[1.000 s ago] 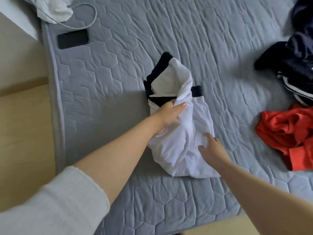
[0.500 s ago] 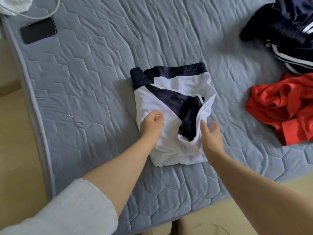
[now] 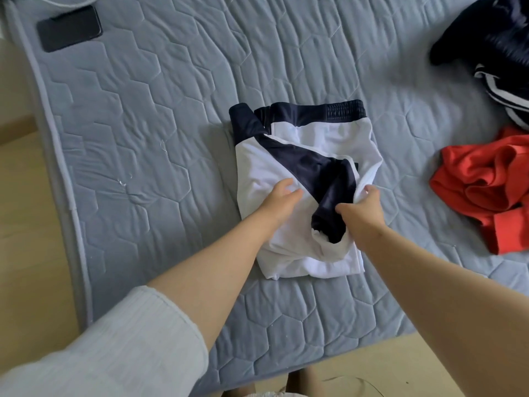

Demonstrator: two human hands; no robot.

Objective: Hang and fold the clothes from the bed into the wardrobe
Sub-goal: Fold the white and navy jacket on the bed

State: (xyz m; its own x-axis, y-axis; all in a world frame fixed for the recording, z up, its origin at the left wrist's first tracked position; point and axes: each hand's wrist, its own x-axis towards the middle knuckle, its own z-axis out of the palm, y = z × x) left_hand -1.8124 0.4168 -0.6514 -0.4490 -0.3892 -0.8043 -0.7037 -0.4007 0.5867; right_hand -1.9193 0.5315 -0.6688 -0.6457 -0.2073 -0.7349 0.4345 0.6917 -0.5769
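Folded white-and-navy shorts (image 3: 300, 167) lay on bed (image 3: 171, 138), under both hands. Left hand (image 3: 282, 200) rested on white panel, fingers relaxed, gripping nothing. Right hand (image 3: 363, 209) had fingers curled, pinching garment's white right edge. Red garment (image 3: 486, 184) lay well right of right fingers, dark striped garment (image 3: 501, 53) beyond it. Phone (image 3: 70, 28) sat far up-left of left fingers.

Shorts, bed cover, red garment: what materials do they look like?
Shorts: thin synthetic knit, probably polyester; slight sheen on the navy panel, ribbed elastic waistband.
Bed cover: padded matte fabric, quilted in stitched hexagons.
Red garment: soft matte fabric, possibly cotton; crumpled, and the weave is too fine to tell.
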